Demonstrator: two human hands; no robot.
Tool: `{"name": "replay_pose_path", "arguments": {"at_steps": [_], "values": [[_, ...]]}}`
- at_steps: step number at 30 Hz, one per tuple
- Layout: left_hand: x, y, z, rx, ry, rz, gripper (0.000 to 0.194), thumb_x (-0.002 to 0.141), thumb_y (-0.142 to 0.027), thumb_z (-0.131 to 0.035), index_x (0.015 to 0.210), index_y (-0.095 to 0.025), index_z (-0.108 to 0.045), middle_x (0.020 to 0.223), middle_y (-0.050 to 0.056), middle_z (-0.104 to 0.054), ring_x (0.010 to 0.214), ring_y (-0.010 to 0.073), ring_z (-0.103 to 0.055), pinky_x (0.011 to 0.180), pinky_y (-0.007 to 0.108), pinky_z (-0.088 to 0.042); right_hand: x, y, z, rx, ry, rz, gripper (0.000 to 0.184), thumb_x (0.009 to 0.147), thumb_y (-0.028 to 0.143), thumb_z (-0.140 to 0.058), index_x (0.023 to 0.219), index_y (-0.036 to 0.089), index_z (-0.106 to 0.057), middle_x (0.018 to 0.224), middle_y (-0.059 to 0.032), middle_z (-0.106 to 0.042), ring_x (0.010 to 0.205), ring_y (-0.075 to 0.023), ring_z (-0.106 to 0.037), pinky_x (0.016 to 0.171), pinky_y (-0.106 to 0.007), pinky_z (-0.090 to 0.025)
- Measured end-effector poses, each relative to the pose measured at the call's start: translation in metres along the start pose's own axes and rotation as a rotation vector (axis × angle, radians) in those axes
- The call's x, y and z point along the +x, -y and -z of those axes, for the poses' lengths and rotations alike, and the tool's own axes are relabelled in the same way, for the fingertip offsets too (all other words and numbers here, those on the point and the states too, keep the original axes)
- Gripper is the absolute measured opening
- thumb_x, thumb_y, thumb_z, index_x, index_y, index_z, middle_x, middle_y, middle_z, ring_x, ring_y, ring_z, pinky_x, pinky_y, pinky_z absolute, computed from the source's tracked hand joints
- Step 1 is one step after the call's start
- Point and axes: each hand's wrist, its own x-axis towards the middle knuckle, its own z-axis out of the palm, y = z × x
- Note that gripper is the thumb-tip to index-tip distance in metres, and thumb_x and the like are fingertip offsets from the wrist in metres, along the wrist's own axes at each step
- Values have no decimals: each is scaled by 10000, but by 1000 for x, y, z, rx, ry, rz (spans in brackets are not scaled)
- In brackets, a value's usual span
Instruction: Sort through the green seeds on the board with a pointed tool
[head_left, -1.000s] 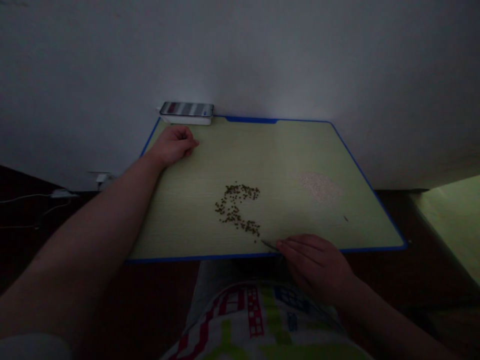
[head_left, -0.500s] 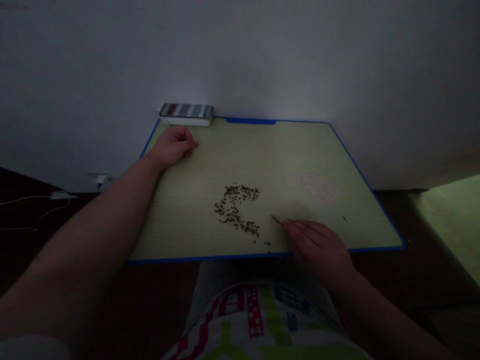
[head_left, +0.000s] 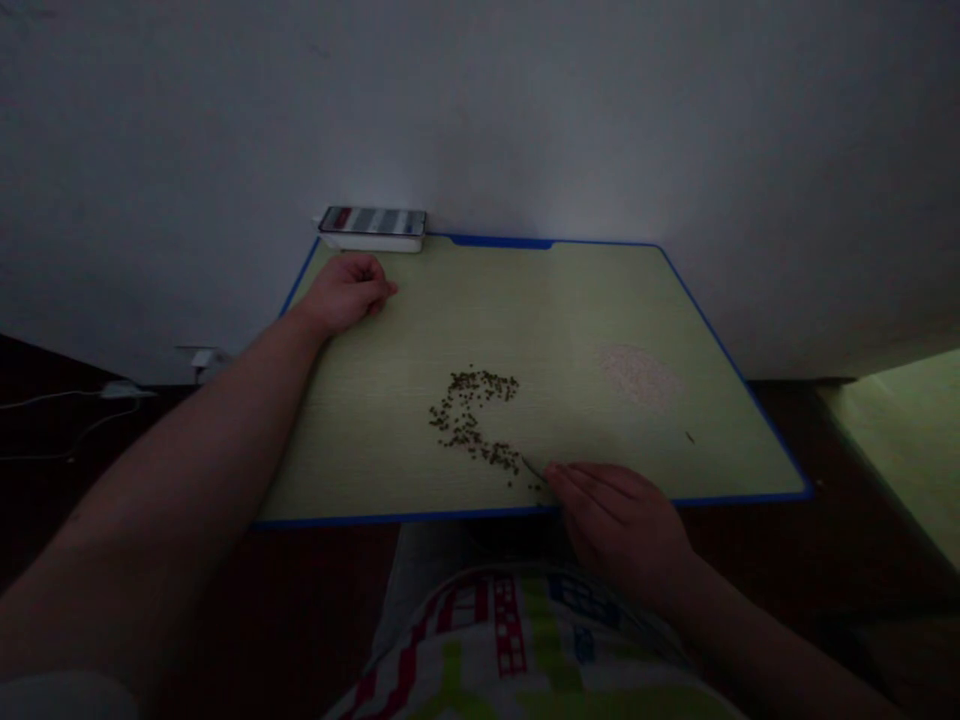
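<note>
My right hand (head_left: 619, 520) pinches a thin, dark, pointed tool (head_left: 532, 468) at the near edge of the board. The tool's tip is beside the lower end of a scatter of small dark green-brown beans or seeds (head_left: 461, 435), which lies in a rough C shape. Whether the tip touches any of them I cannot tell. My left hand (head_left: 349, 292) rests curled at the far left of the board, its fingers closed; their inside is hidden. Right of the middle lies a flat patch of tiny pale grains (head_left: 643, 376).
The pale board (head_left: 487, 300) has a blue rim and stands against a wall. A phone (head_left: 373, 221) lies on a white box (head_left: 375, 242) at the back left corner. One small dark sliver (head_left: 690, 437) lies at the right. White cables (head_left: 124, 390) run along the floor at left.
My right hand has moved left and slightly nearer to me, bringing the tool's tip to the lower end of the dark seeds. My left hand has stayed still.
</note>
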Motion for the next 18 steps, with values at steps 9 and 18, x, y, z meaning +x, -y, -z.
{"name": "replay_pose_path", "arguments": {"at_steps": [9, 18], "values": [[0, 3, 1, -10, 2, -46, 220, 680, -255, -704, 583, -217, -511, 442, -31, -518, 409, 79, -395, 437, 246, -295, 10, 0, -8, -9, 0, -13, 310, 940, 61, -488, 1110, 107, -743, 991, -106, -821, 832, -214, -766, 751, -356, -649], [0, 1, 1, 0, 9, -2, 216, 695, -272, -703, 611, -222, -511, 452, -29, -510, 412, 91, -385, 444, 264, -281, 15, 2, -12, 12, 23, -10, 303, 944, 63, -496, 1114, 80, -746, 1000, -114, -820, 836, -221, -762, 757, -358, -643]]}}
